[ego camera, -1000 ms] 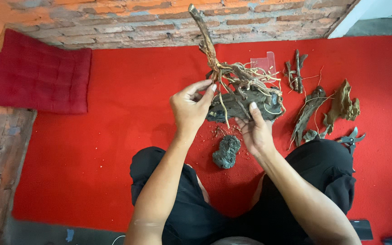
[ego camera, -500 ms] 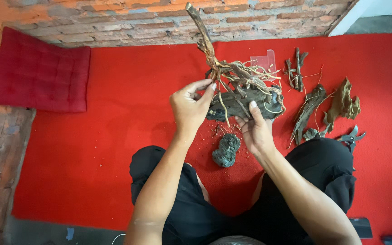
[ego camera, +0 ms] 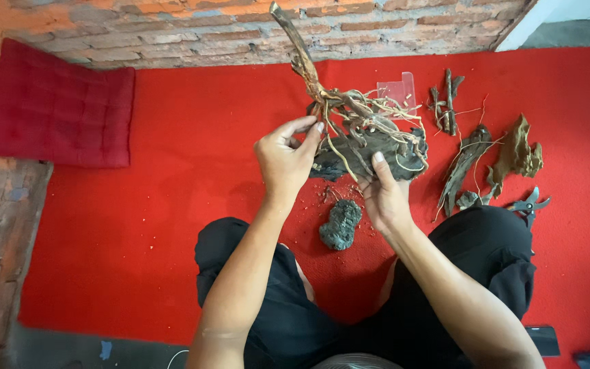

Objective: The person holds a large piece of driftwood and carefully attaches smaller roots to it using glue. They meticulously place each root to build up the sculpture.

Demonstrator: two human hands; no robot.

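I sit cross-legged on a red carpet (ego camera: pixel 172 205). My right hand (ego camera: pixel 384 195) holds a flat dark stone (ego camera: pixel 370 154) from below, thumb on its front edge. A brown driftwood root (ego camera: pixel 336 102) with many thin tangled roots stands on the stone, its stem pointing up and left. My left hand (ego camera: pixel 285 157) pinches a thin root at the stone's left side with thumb and fingers. A second dark porous rock (ego camera: pixel 339 224) lies on the carpet between my knees, below both hands.
To the right lie several driftwood pieces (ego camera: pixel 513 154), a bundle of small sticks (ego camera: pixel 445 102), a clear plastic piece (ego camera: pixel 397 89) and pruning shears (ego camera: pixel 528 205). A dark red cushion (ego camera: pixel 56 106) lies at left. A brick wall (ego camera: pixel 172 31) runs along the far edge. A dark phone (ego camera: pixel 544 340) rests lower right.
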